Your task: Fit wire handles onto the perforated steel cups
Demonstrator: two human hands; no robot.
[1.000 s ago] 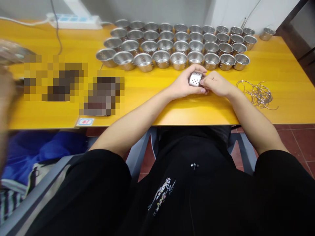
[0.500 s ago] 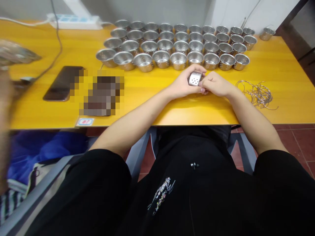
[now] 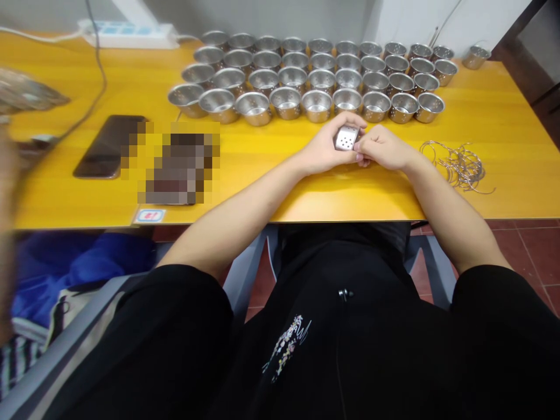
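Observation:
My left hand [image 3: 322, 147] is wrapped round a small perforated metal cup [image 3: 345, 139], which lies tilted with its holed side towards me. Against the cup's right edge, my right hand [image 3: 385, 148] is closed, thumb and fingers pinched together. Whatever those right fingers pinch is hidden. Several similar perforated metal cups [image 3: 317, 106] stand upright in rows just beyond my hands. To the right of my right hand lies a tangled heap of thin curved metal wires [image 3: 468, 167] on the yellow table [image 3: 245, 169].
A dark phone [image 3: 109, 147] and a pixelated object [image 3: 177, 169] lie on the left. A white power strip [image 3: 131, 35] stands at the back left, with a cable [image 3: 101, 64] hanging nearby. At the far left edge is another person's blurred arm [image 3: 6, 233]. One cup [image 3: 476, 57] stands apart at the back right.
Both hands stay at the cup with almost no visible movement. The view has shifted slightly, and the other person's arm at the far left has moved a little.

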